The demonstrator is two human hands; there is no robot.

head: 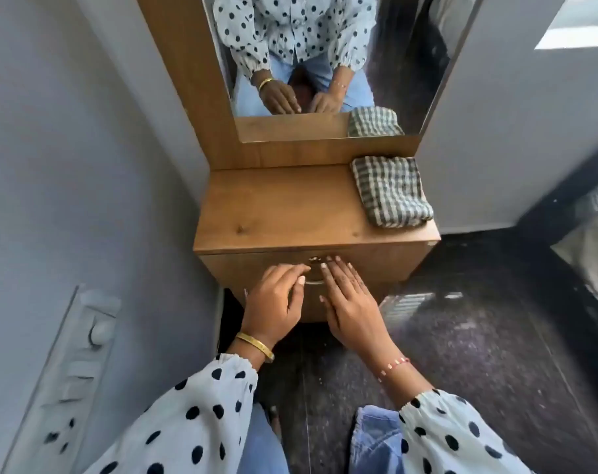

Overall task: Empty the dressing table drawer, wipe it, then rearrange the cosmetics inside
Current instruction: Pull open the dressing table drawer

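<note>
Because the drawer (366, 265) is closed, its contents are hidden, and the cosmetics cannot be seen. Its metal handle (314, 271) is largely covered by fingers, so little of it can be made out. The left hand (276, 302) is held loosely curled at the handle, thumb and forefinger close together; whether the handle is actually pinched cannot be told. The right hand (347, 299) is laid flat, fingers spread, against the drawer front. A folded checked cloth (389, 191) is seen on the tabletop (273, 206), below the mirror (324, 63).
</note>
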